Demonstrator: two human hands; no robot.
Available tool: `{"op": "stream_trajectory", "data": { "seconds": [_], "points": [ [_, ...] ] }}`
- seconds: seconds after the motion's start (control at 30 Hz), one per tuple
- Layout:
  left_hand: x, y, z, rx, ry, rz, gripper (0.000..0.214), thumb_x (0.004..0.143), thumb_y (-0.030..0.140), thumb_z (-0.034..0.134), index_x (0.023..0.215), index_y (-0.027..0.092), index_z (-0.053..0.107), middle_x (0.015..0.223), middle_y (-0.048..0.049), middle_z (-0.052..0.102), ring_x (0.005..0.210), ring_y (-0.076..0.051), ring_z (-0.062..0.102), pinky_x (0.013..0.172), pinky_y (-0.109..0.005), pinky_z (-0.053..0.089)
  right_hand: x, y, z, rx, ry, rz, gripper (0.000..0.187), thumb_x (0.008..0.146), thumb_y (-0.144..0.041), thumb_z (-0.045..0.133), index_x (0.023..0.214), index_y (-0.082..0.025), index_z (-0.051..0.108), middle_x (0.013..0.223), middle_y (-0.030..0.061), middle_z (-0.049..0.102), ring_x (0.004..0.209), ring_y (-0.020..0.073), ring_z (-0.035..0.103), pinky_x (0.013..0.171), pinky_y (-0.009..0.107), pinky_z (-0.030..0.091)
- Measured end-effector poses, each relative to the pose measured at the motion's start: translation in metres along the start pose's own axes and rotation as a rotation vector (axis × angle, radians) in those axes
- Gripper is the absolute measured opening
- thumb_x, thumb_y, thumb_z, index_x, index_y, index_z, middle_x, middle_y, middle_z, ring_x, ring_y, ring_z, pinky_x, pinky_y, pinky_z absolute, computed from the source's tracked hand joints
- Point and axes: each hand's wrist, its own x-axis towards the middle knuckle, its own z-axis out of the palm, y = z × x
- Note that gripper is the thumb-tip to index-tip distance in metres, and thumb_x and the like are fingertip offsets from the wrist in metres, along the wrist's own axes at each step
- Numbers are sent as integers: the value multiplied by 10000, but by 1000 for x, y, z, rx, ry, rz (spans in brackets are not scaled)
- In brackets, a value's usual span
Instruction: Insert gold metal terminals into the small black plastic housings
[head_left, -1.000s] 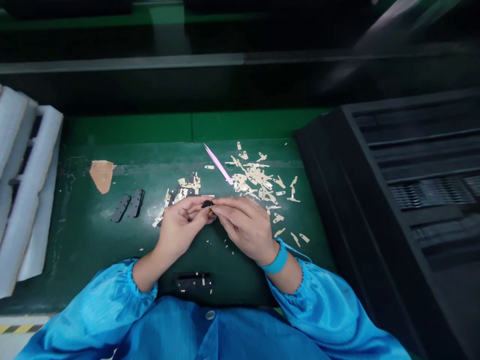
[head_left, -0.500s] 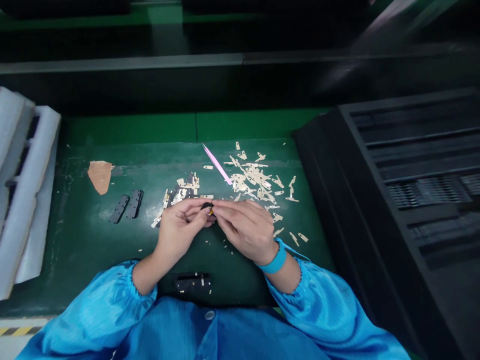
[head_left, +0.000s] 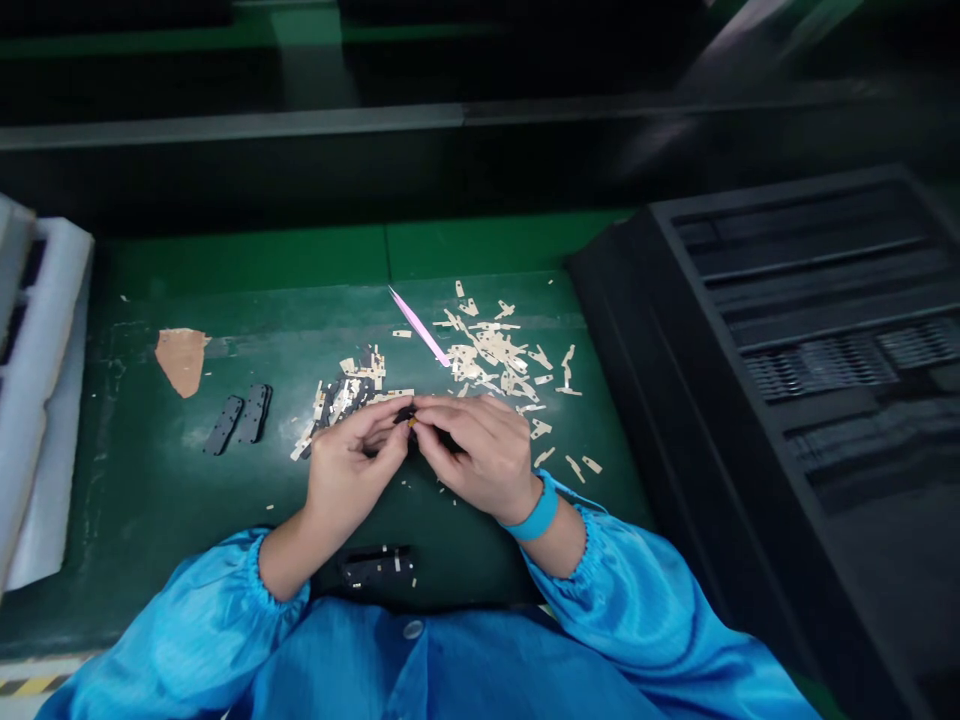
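Between my fingertips is a small black part point(head_left: 405, 413) with a bit of yellow on it; most of it is covered by the fingers. My left hand point(head_left: 352, 460) pinches it from the left. From the right, my right hand point(head_left: 484, 450) closes thumb and fingers on the same part. Just beyond the left hand lies a pile of black and cream small pieces point(head_left: 349, 385). Past the right hand, flat cream pieces point(head_left: 499, 350) are scattered. Pink tweezers point(head_left: 420, 328) rest between these two groups.
Two black flat parts point(head_left: 238, 420) and a brown paper scrap point(head_left: 181, 360) lie at left. Near my body sits another black part point(head_left: 379, 568). White foam trays point(head_left: 45, 380) stand at the left edge, a large black slotted tray point(head_left: 720, 400) at right.
The whole view has shifted slightly, so the table items sit a little further left. Both hands keep hold of the black part, with the fingers only slightly repositioned.
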Motion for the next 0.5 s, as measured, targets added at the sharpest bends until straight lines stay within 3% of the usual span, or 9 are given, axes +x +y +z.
{"op": "stream_trajectory", "data": {
  "seconds": [0.17, 0.37, 0.5],
  "points": [
    [-1, -1, 1, 63, 8, 25, 239, 895, 232, 706, 1121, 207, 780, 1014, -32, 830, 861, -185, 808, 828, -284, 680, 1, -2, 0, -25, 36, 3, 137, 939, -135, 635, 955, -243, 718, 1015, 30, 825, 887, 189, 800, 705, 323, 579],
    [-4, -4, 0, 354, 69, 245, 260, 914, 191, 675, 1146, 243, 779, 1033, -15, 827, 816, -182, 809, 767, -276, 675, 0, -1, 1, -55, 44, -36, 110, 937, -132, 649, 955, -230, 695, 1027, 47, 823, 905, 191, 798, 690, 330, 557],
    [-5, -5, -2, 387, 82, 287, 266, 927, 183, 665, 1164, 231, 773, 1055, -24, 824, 824, -178, 809, 767, -262, 667, 1, -2, -1, -63, 33, -53, 112, 935, -115, 656, 970, -217, 686, 1029, 54, 822, 884, 184, 797, 681, 331, 547]
  ]
}}
